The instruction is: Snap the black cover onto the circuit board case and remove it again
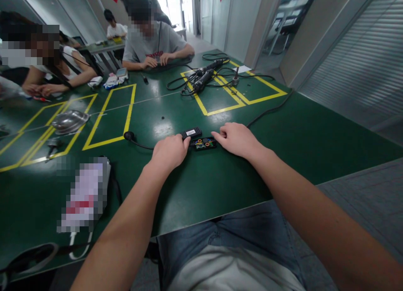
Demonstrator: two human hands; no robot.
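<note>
An opened black adapter case (205, 144) lies on the green table, its circuit board and colored parts showing. Just behind it rests a black cover (192, 133) with a white label. My left hand (170, 151) is closed around the left end of the case, thumb along its edge. From under that hand a black cord (141, 146) runs left to a round plug (129, 136). My right hand (237, 139) is curled at the case's right end, over another black cable (267, 111); its thumb tip points at the board. The undersides of both grips are hidden.
Black handheld tools with tangled cables (204, 79) lie inside yellow tape outlines (226, 109) at the back. A shiny metal dish (69, 121) stands at left, and a blurred phone-like object (85, 194) nearer. Across the table a person (157, 43) handles something dark; another person (53, 77) works at left.
</note>
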